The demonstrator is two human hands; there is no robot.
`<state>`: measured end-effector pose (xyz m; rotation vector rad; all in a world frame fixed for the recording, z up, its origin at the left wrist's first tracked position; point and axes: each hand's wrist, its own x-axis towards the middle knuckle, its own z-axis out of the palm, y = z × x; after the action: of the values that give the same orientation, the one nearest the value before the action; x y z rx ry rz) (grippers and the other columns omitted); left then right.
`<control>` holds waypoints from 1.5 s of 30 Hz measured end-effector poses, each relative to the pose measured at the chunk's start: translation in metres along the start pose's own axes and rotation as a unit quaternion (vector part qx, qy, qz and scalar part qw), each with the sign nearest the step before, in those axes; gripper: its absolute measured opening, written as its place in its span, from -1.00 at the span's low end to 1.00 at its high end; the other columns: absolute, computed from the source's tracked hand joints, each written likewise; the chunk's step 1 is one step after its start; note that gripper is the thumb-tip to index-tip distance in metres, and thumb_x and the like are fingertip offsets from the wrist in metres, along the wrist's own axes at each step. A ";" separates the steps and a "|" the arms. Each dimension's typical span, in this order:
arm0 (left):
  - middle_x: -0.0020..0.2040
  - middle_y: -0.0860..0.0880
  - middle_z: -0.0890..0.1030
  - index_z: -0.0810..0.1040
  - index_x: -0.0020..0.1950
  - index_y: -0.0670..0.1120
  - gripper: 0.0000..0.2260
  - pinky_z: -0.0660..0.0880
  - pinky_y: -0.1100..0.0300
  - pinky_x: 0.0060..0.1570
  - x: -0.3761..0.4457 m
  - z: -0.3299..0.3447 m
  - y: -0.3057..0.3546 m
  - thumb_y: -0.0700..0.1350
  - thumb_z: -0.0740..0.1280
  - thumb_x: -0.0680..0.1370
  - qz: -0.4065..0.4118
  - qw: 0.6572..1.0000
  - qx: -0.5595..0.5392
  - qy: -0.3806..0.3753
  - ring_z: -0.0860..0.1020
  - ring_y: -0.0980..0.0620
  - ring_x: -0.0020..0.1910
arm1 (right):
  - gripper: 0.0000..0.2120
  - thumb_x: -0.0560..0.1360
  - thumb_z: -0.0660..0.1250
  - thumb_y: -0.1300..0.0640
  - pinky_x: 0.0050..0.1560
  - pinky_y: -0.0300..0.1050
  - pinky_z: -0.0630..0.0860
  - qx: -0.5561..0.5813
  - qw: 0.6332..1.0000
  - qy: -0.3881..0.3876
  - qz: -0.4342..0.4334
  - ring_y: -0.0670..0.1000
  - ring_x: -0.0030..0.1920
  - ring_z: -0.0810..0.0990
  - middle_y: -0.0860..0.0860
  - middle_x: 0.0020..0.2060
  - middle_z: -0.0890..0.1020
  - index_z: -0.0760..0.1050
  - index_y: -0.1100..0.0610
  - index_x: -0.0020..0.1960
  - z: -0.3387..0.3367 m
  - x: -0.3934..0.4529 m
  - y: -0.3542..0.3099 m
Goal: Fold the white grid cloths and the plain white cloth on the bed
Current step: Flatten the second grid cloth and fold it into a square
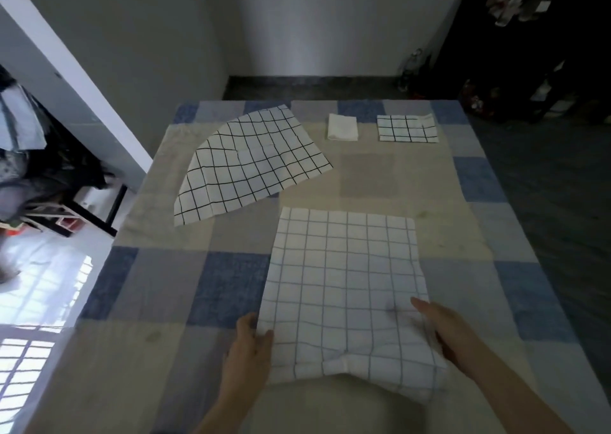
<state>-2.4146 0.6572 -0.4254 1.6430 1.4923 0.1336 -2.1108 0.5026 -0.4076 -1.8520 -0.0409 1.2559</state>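
Observation:
A white cloth with a thin blue grid [344, 281] lies in front of me on the bed, its near edge lifted off the cover. My left hand [251, 344] grips its near left corner, and my right hand [446, 331] holds the near right edge. A larger white cloth with a black grid [251, 162] lies spread and skewed at the far left. A small folded plain white cloth [343, 127] and a small folded black-grid cloth [407, 128] rest near the bed's far edge.
The bed cover [158, 281] is a patchwork of blue, grey and beige squares. A white beam [76, 79] and cluttered shelves [36, 169] stand at the left. Dark furniture [515, 56] fills the back right corner. Floor runs along the right side.

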 end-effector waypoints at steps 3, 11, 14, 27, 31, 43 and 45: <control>-0.01 0.09 0.57 0.36 0.24 0.00 -0.71 0.49 0.21 -0.21 -0.001 -0.013 0.001 -0.14 0.34 0.56 -0.028 0.994 -0.092 -0.043 0.57 0.13 -0.11 | -0.68 0.48 0.39 0.01 0.08 0.02 0.55 0.012 1.000 -0.019 0.008 0.07 0.00 0.67 0.02 -0.05 0.71 0.59 0.18 0.15 0.000 -0.020 0.025; 0.20 0.12 0.56 0.35 0.36 0.06 -0.54 0.56 0.27 -0.14 -0.015 -0.042 0.017 -0.29 0.35 0.55 0.071 0.961 -0.250 -0.092 0.63 0.20 0.00 | -0.60 0.39 0.45 0.07 0.17 0.18 0.53 0.090 0.985 -0.146 -0.012 0.11 0.12 0.64 0.04 0.11 0.67 0.53 0.06 0.21 -0.003 -0.058 0.034; 0.15 0.26 0.52 0.27 0.37 0.17 -0.42 0.56 0.32 -0.18 -0.015 -0.049 0.018 -0.34 0.36 0.53 0.074 0.963 -0.227 -0.127 0.61 0.31 -0.04 | -0.42 0.30 0.56 0.17 0.02 -0.05 0.60 0.006 0.988 -0.143 -0.065 0.04 0.11 0.64 0.00 0.11 0.66 0.47 0.08 0.27 -0.005 -0.066 0.029; 0.27 0.00 0.26 0.30 0.35 0.04 -0.50 0.33 0.16 0.07 -0.019 -0.042 0.003 -0.24 0.28 0.44 0.186 0.942 0.277 0.038 0.33 -0.04 0.21 | -0.70 0.38 0.39 0.31 -0.12 0.06 0.46 -0.453 0.822 0.231 -0.257 0.29 -0.11 0.51 0.33 -0.04 0.50 0.46 0.22 0.09 0.002 -0.034 0.064; 0.37 0.12 0.29 0.41 0.24 0.05 -0.61 0.28 0.15 0.25 -0.012 -0.011 0.030 -0.27 0.23 0.47 0.310 0.920 0.241 -0.002 0.27 0.06 0.33 | -0.59 0.49 0.38 0.20 0.16 0.20 0.45 -0.404 0.822 0.219 -0.336 0.34 0.26 0.39 0.30 0.30 0.39 0.39 0.24 0.30 0.043 -0.025 0.035; 0.60 0.07 -0.07 0.05 0.57 0.05 -0.48 -0.14 -0.09 0.52 0.100 0.075 0.073 0.15 -0.01 0.63 0.313 0.888 0.337 -0.010 -0.19 0.05 0.56 | -0.43 0.62 -0.06 -0.12 0.50 0.21 -0.08 -0.526 0.782 0.195 -0.272 0.15 0.54 -0.07 0.13 0.56 -0.02 0.04 0.11 0.55 0.094 0.101 -0.025; 0.58 0.11 -0.19 -0.10 0.58 0.12 -0.42 -0.20 -0.09 0.51 0.112 0.079 0.075 0.29 -0.07 0.60 0.286 0.892 0.350 0.000 -0.29 0.06 0.54 | -0.39 0.60 -0.09 -0.17 0.51 0.17 -0.19 -0.516 0.783 0.217 -0.270 0.10 0.55 -0.16 0.10 0.56 -0.09 -0.08 0.06 0.57 0.101 0.104 -0.023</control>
<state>-2.2804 0.7196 -0.4754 2.6406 1.0514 -0.1026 -2.1277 0.6286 -0.4797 -2.7051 -1.1237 0.3173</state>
